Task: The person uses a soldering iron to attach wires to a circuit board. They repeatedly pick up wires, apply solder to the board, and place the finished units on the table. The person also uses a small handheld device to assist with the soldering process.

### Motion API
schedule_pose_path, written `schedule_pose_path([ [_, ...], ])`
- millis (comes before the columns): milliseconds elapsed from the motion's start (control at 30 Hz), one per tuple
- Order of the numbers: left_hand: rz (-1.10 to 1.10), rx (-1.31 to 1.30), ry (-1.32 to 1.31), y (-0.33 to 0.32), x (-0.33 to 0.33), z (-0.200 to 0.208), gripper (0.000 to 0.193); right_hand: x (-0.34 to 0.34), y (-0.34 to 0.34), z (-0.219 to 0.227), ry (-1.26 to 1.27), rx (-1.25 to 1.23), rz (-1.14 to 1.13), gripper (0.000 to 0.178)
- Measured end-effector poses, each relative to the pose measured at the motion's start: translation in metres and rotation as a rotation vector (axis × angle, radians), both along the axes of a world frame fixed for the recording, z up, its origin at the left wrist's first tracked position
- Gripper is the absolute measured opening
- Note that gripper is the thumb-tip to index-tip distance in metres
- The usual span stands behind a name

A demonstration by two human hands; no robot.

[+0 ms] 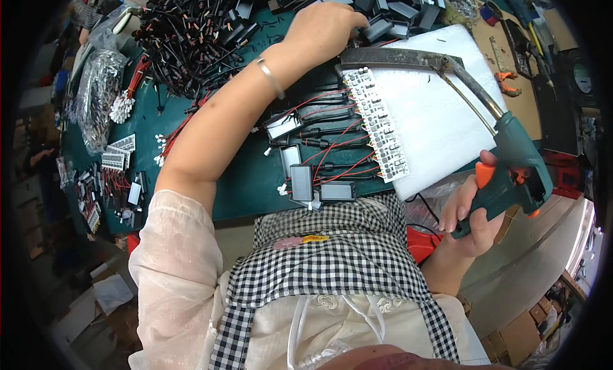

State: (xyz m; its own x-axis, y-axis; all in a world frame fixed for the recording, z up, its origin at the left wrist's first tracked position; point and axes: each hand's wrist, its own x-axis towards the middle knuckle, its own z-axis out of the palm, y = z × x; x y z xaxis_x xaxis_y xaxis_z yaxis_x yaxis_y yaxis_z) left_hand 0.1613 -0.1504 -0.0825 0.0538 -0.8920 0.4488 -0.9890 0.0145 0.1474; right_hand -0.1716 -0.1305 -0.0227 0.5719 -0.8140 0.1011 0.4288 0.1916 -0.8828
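Observation:
My right hand point(476, 216) is wrapped round the handle of a green pistol-shaped tool point(504, 172) with an orange trigger. From its body a metal tube runs up to a long dark flat head, which lies over a white foam board point(447, 124). My left hand point(325, 31) reaches to the far side, fingers curled at the edge of a heap of black rectangular housings point(377, 28). What lies in its fingertips is hidden. Between my arms, a strip of small white circuit boards point(378, 124) rests along the foam's left edge, with red and black wires joined to it.
Several grey-faced housings point(301, 181) lie near the table's front edge. A tangle of black cables point(185, 38) is piled at the far left, beside a clear plastic bag point(99, 101). More wired boards point(118, 154) lie left. Orange-handled pliers point(507, 82) sit at the right.

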Motion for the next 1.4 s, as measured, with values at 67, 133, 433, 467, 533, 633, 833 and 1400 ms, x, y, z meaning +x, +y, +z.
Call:
schedule_pose_path([
  [67, 0.007, 0.069, -0.081, -0.006, 0.014, -0.012, 0.014, 0.001, 0.002, 0.0, -0.01, -0.011, 0.014, 0.075],
  [133, -0.034, 0.022, -0.068, 0.002, 0.009, 0.001, 0.011, 0.0, 0.003, -0.003, -0.003, -0.035, -0.017, 0.077],
  [433, -0.459, -0.376, 0.024, 0.102, -0.096, 0.052, 0.015, 0.036, 0.013, -0.019, 0.165, -0.253, -0.212, 0.096],
  [467, -0.47, -0.388, -0.002, 0.113, -0.107, 0.055, 0.016, 0.041, 0.016, -0.018, 0.183, -0.24, -0.186, 0.096],
  [533, -0.487, -0.372, -0.02, 0.125, -0.113, 0.047, 0.015, 0.043, 0.022, -0.015, 0.229, -0.229, -0.164, 0.098],
  [633, -0.415, -0.29, 0.103, 0.142, -0.102, 0.047, 0.012, 0.044, 0.027, -0.013, 0.259, -0.216, -0.126, 0.099],
  [833, 0.344, -0.121, 0.117, 0.22, 0.01, 0.035, 0.014, 0.028, 0.02, -0.016, 0.346, -0.263, -0.151, 0.098],
  [1400, 0.807, 0.119, 0.407, 0.358, 0.118, 0.029, 0.014, 0.025, 0.016, -0.019, 0.322, -0.291, -0.077, 0.093],
])
